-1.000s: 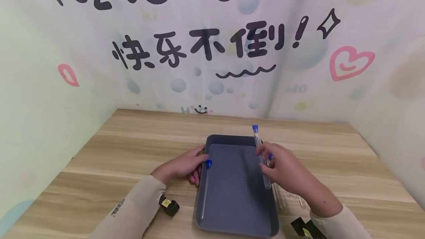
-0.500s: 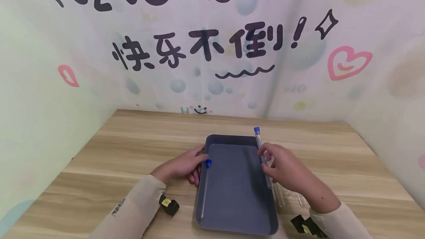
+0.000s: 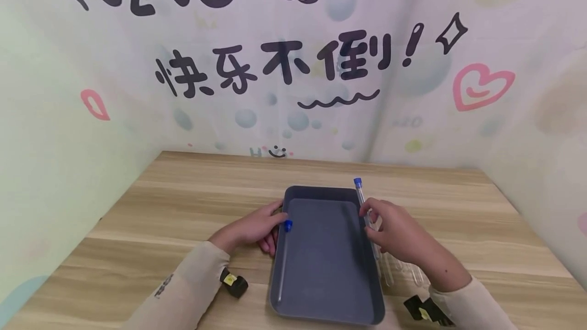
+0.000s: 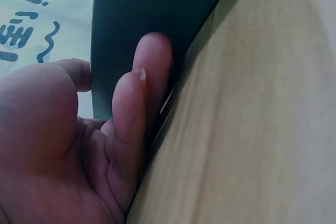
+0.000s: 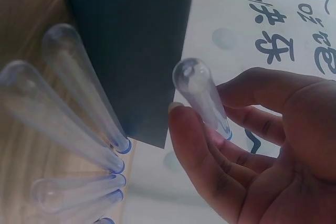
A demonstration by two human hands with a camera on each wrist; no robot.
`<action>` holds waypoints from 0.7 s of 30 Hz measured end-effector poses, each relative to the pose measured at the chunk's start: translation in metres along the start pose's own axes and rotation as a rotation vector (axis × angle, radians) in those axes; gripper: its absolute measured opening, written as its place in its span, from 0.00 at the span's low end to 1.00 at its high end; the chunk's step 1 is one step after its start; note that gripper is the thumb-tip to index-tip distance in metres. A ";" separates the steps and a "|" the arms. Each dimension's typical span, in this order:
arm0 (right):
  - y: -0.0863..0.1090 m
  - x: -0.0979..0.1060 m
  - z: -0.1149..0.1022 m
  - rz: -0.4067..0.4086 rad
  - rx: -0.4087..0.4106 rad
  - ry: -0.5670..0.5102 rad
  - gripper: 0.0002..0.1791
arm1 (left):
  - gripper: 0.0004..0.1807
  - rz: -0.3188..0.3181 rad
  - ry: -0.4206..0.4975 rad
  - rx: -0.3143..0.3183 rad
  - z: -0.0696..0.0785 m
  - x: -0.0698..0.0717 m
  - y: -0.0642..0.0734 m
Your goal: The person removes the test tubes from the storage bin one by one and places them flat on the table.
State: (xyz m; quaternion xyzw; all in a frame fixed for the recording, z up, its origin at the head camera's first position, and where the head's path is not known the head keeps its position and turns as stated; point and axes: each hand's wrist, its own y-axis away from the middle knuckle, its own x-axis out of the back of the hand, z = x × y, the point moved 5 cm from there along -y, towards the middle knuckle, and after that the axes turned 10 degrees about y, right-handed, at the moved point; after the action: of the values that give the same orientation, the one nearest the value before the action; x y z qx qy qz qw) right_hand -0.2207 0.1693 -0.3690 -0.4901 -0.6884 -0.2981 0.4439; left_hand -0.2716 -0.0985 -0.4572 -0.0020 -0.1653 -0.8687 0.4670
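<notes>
My right hand [image 3: 396, 230] pinches a clear test tube [image 3: 361, 197] with a blue cap, thumb and fingertips around its middle. Cap end up and leaning, the tube overlaps the right rim of a grey rectangular tray [image 3: 325, 274]. The right wrist view shows its rounded bottom end [image 5: 193, 77] toward the camera. At the tray's left side, my left hand [image 3: 254, 225] grips the wall, thumb over the rim and fingers along the outside [image 4: 128, 103]. A small blue cap-like piece [image 3: 288, 225] sits at the left thumb's tip, just inside the rim.
Several clear test tubes [image 5: 58, 119] lie on the wooden table [image 3: 197, 187] right of the tray, partly hidden by the right hand in the head view. A printed cloth [image 3: 284, 121] hangs behind the table. Black wrist straps [image 3: 234, 284] hang at both sleeves.
My right hand has shifted slightly to the right with the test tube, whose cap is now a little lower. The left hand and the tray stay in place.
</notes>
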 end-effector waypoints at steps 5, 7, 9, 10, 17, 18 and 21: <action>-0.001 0.000 0.002 0.002 0.010 -0.001 0.13 | 0.31 -0.003 0.005 0.000 0.000 0.000 0.000; -0.001 -0.001 0.003 0.001 0.012 -0.001 0.13 | 0.31 -0.004 0.006 0.000 -0.001 0.000 0.000; -0.001 -0.001 0.003 0.001 0.016 0.002 0.13 | 0.31 -0.006 0.007 0.000 -0.001 0.000 -0.001; -0.001 -0.001 0.003 -0.001 0.014 0.003 0.13 | 0.31 -0.006 0.006 0.000 -0.001 0.000 -0.001; 0.000 -0.003 0.005 -0.018 0.024 0.027 0.13 | 0.31 -0.004 -0.007 -0.007 0.000 0.000 0.000; 0.000 -0.003 0.005 -0.019 0.027 0.034 0.13 | 0.31 -0.005 -0.009 -0.008 0.000 0.000 0.000; -0.001 -0.003 0.006 -0.019 0.037 0.050 0.13 | 0.31 -0.006 -0.013 -0.010 0.000 0.000 0.000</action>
State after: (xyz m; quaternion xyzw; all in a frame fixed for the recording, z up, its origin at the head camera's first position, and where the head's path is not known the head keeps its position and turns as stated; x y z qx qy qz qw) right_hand -0.2228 0.1726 -0.3745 -0.4676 -0.6870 -0.3019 0.4671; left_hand -0.2715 -0.0982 -0.4574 -0.0094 -0.1642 -0.8708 0.4633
